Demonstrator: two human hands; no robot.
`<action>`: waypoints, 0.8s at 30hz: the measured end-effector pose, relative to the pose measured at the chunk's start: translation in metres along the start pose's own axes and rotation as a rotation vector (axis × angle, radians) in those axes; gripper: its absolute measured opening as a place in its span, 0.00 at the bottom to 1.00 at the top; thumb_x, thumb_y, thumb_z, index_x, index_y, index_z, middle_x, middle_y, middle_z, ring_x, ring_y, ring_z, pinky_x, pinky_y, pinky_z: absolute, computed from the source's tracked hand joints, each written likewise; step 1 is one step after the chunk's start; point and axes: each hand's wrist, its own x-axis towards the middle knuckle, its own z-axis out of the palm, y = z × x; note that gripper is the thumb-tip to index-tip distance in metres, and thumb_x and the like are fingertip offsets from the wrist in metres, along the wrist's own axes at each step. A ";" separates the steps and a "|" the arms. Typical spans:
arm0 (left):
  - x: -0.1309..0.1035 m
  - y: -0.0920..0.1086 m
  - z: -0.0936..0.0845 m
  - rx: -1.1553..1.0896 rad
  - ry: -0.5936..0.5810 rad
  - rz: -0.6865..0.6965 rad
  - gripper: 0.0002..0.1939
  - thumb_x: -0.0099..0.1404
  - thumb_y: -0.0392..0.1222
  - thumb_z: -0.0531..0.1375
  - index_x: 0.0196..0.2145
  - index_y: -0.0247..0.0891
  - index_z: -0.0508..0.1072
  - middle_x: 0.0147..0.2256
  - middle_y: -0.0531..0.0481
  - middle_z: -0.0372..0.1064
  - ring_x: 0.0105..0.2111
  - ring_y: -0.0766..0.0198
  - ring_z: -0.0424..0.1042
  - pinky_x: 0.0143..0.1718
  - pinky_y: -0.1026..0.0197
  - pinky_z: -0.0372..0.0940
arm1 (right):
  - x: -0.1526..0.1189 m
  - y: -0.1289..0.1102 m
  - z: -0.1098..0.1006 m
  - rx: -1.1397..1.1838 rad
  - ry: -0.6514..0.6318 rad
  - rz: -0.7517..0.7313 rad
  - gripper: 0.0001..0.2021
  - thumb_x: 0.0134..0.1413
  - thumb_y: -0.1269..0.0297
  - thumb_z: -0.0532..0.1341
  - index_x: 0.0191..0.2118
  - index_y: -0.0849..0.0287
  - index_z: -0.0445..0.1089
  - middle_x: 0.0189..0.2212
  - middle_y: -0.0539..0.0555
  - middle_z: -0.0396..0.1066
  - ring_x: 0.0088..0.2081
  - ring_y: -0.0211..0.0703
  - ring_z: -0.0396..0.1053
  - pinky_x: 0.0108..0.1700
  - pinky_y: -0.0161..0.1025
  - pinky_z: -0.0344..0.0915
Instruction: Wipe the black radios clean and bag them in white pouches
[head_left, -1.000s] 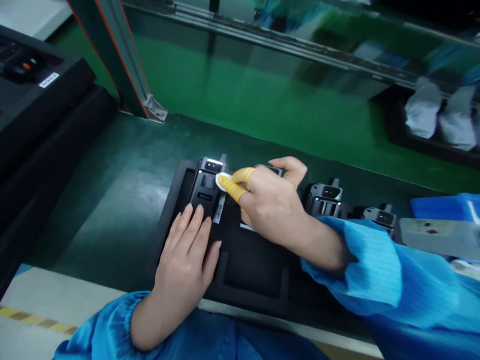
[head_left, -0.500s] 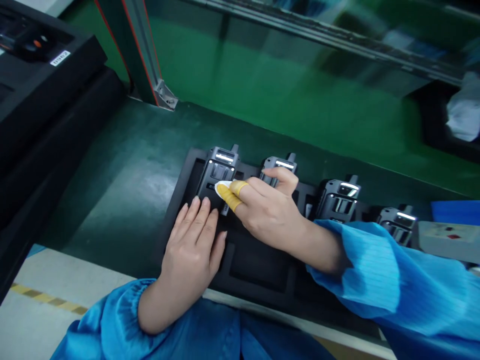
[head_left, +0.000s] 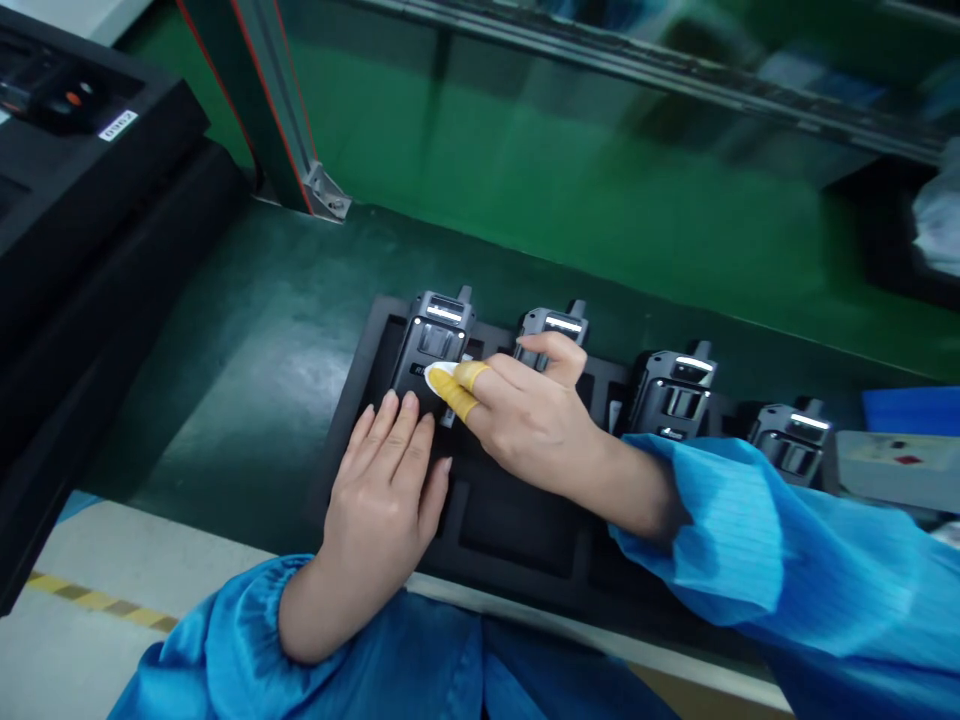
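Observation:
A grey-and-black handheld device (head_left: 433, 342) with a short stub on top lies at the left end of a black foam tray (head_left: 366, 350). My left hand (head_left: 390, 490) rests flat on its lower part, fingers stretched out. Yellow finger cots cover two fingers of my right hand (head_left: 525, 410). Those fingers press a small white wipe (head_left: 433, 378) onto the device's face, over part of its printed label. Similar devices lie to the right in the tray: a second device (head_left: 553, 320) partly behind my right hand, a third device (head_left: 671, 395) and a fourth device (head_left: 791, 440).
A metal post (head_left: 281, 110) with a corner bracket stands on the green bench top (head_left: 225, 300). On the left is another black foam tray (head_left: 150, 150) with a numbered label. A blue object (head_left: 911, 410) and a pale box (head_left: 900, 465) sit at the right.
The view has shifted slightly. My right hand, with the wipe, has moved a few pixels left over the label; my left hand stays flat on the device.

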 end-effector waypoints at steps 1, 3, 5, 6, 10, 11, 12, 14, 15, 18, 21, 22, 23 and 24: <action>0.000 0.000 0.000 0.001 0.002 0.003 0.16 0.65 0.37 0.58 0.49 0.25 0.71 0.51 0.32 0.71 0.54 0.46 0.69 0.56 0.45 0.64 | 0.001 0.000 0.001 -0.004 -0.010 0.004 0.15 0.61 0.76 0.51 0.32 0.58 0.73 0.27 0.48 0.69 0.32 0.36 0.58 0.51 0.46 0.46; 0.000 0.000 0.001 0.008 0.007 0.008 0.16 0.65 0.37 0.58 0.49 0.25 0.70 0.50 0.32 0.72 0.54 0.46 0.69 0.56 0.45 0.65 | 0.007 -0.003 0.005 -0.006 0.000 0.006 0.15 0.61 0.76 0.51 0.32 0.58 0.73 0.27 0.48 0.68 0.32 0.37 0.58 0.51 0.47 0.45; 0.000 0.000 0.001 0.019 0.008 0.008 0.16 0.66 0.37 0.58 0.49 0.25 0.70 0.49 0.33 0.72 0.54 0.46 0.69 0.56 0.44 0.65 | 0.015 -0.006 0.010 0.011 0.011 0.008 0.15 0.61 0.76 0.51 0.31 0.58 0.73 0.26 0.48 0.65 0.33 0.38 0.57 0.51 0.47 0.44; 0.000 -0.001 0.001 0.026 0.005 0.006 0.16 0.66 0.37 0.58 0.49 0.26 0.70 0.49 0.33 0.72 0.54 0.46 0.69 0.56 0.44 0.65 | 0.018 -0.007 0.012 0.027 0.015 0.011 0.15 0.61 0.76 0.51 0.31 0.59 0.73 0.25 0.49 0.64 0.33 0.38 0.57 0.51 0.47 0.44; 0.000 -0.001 0.001 0.029 -0.003 0.007 0.17 0.65 0.37 0.58 0.50 0.25 0.70 0.50 0.33 0.72 0.54 0.46 0.69 0.56 0.44 0.64 | 0.018 -0.006 0.009 0.030 0.033 -0.006 0.16 0.60 0.78 0.50 0.28 0.60 0.71 0.24 0.48 0.61 0.32 0.38 0.55 0.51 0.47 0.45; 0.001 0.000 0.001 0.027 -0.003 0.009 0.17 0.66 0.36 0.58 0.50 0.25 0.70 0.50 0.33 0.72 0.54 0.46 0.69 0.56 0.44 0.64 | 0.015 -0.005 0.006 0.009 0.033 -0.014 0.16 0.60 0.78 0.49 0.27 0.60 0.71 0.24 0.48 0.61 0.32 0.38 0.55 0.50 0.47 0.45; 0.001 0.000 0.001 0.024 -0.003 0.011 0.16 0.66 0.37 0.58 0.49 0.25 0.70 0.50 0.33 0.71 0.54 0.46 0.69 0.56 0.44 0.64 | 0.012 -0.004 0.003 -0.012 0.034 -0.017 0.17 0.61 0.78 0.49 0.27 0.60 0.70 0.23 0.48 0.62 0.31 0.38 0.55 0.49 0.47 0.46; 0.001 0.000 0.001 0.021 0.000 0.013 0.16 0.66 0.37 0.58 0.49 0.25 0.71 0.51 0.33 0.71 0.54 0.46 0.69 0.56 0.45 0.64 | 0.010 -0.004 -0.001 -0.038 0.016 -0.002 0.18 0.61 0.77 0.49 0.27 0.59 0.71 0.24 0.48 0.63 0.31 0.38 0.56 0.49 0.47 0.46; 0.001 0.000 0.001 0.021 0.002 0.015 0.16 0.66 0.37 0.58 0.49 0.25 0.71 0.51 0.32 0.71 0.54 0.45 0.69 0.56 0.45 0.65 | 0.010 -0.004 -0.001 -0.044 0.008 0.009 0.17 0.61 0.77 0.49 0.27 0.59 0.71 0.24 0.48 0.64 0.31 0.39 0.56 0.49 0.47 0.46; 0.000 0.000 0.001 0.026 0.009 0.017 0.17 0.65 0.36 0.58 0.49 0.24 0.71 0.50 0.32 0.72 0.54 0.45 0.69 0.56 0.44 0.65 | 0.019 -0.008 0.003 -0.061 0.026 0.022 0.17 0.61 0.76 0.50 0.26 0.59 0.70 0.23 0.48 0.63 0.31 0.39 0.56 0.50 0.48 0.46; -0.001 -0.001 0.001 0.028 0.009 0.011 0.17 0.65 0.36 0.59 0.49 0.24 0.71 0.49 0.32 0.72 0.54 0.45 0.69 0.56 0.44 0.64 | 0.027 -0.011 0.009 -0.056 0.073 0.005 0.17 0.61 0.76 0.49 0.27 0.58 0.71 0.24 0.47 0.63 0.31 0.38 0.57 0.52 0.48 0.46; -0.001 -0.001 0.000 0.027 0.007 0.012 0.17 0.65 0.36 0.59 0.49 0.24 0.70 0.49 0.32 0.72 0.54 0.45 0.69 0.56 0.44 0.64 | 0.027 -0.011 0.009 -0.046 0.057 0.009 0.17 0.62 0.76 0.49 0.27 0.58 0.71 0.25 0.47 0.64 0.32 0.38 0.57 0.52 0.48 0.46; 0.000 -0.001 0.000 0.025 0.004 0.014 0.17 0.65 0.36 0.58 0.49 0.24 0.70 0.49 0.32 0.72 0.54 0.45 0.69 0.56 0.44 0.64 | 0.026 -0.011 0.009 -0.036 0.045 0.009 0.18 0.62 0.76 0.49 0.27 0.58 0.71 0.25 0.47 0.64 0.32 0.38 0.57 0.51 0.47 0.46; 0.000 -0.001 0.000 0.023 0.000 0.017 0.17 0.65 0.36 0.58 0.49 0.24 0.70 0.49 0.32 0.72 0.54 0.45 0.69 0.56 0.44 0.64 | 0.023 -0.009 0.007 -0.028 0.034 0.007 0.18 0.62 0.76 0.48 0.27 0.57 0.71 0.24 0.47 0.63 0.31 0.38 0.56 0.51 0.47 0.46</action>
